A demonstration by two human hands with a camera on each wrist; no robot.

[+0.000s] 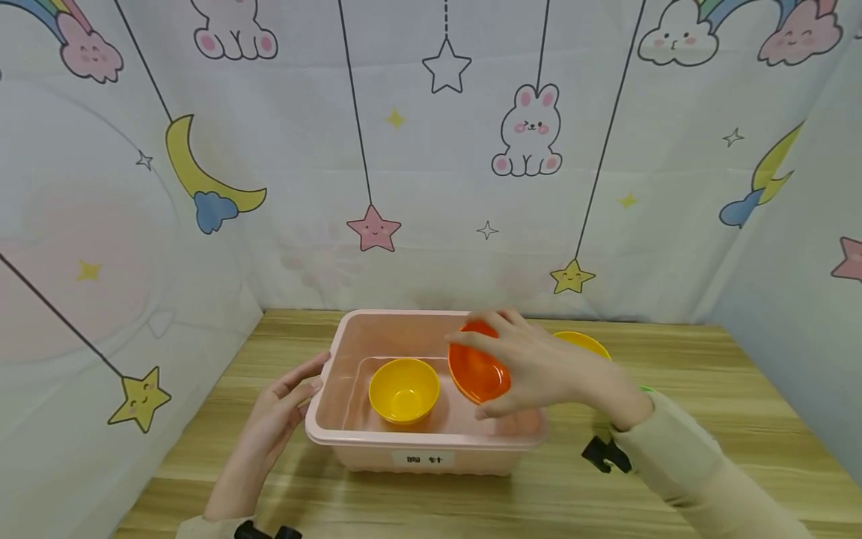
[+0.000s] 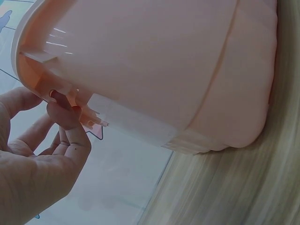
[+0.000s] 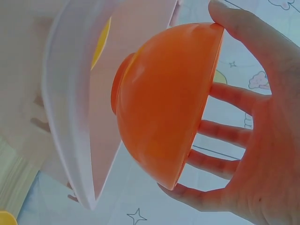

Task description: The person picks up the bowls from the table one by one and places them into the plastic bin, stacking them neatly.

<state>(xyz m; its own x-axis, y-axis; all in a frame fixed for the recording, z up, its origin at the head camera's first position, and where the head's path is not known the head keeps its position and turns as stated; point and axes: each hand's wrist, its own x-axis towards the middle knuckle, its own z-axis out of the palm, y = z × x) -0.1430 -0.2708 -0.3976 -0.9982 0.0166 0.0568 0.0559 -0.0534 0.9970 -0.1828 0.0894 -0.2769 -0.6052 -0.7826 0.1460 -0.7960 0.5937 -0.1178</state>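
A pink plastic bin [image 1: 420, 440] with a printed label on its front stands on the table. My left hand [image 1: 286, 408] grips the rim at its left end; in the left wrist view, the fingertips [image 2: 63, 112] are at the handle slot under the rim. Over the bin's right half, my right hand [image 1: 532, 367] holds an orange bowl [image 1: 480, 373] by its rim, tilted with the opening toward the palm. The bowl's rounded outside [image 3: 164, 103] faces the bin in the right wrist view. Inside the bin sits an upright yellow bowl [image 1: 404, 391].
Another yellow bowl [image 1: 584, 342] is to the right of the bin, mostly hidden behind my right forearm. A bit of something green [image 1: 647, 388] shows by the right sleeve. The wood-grain table [image 1: 734, 419] ends at patterned fabric walls [image 1: 438, 172] at the back and sides.
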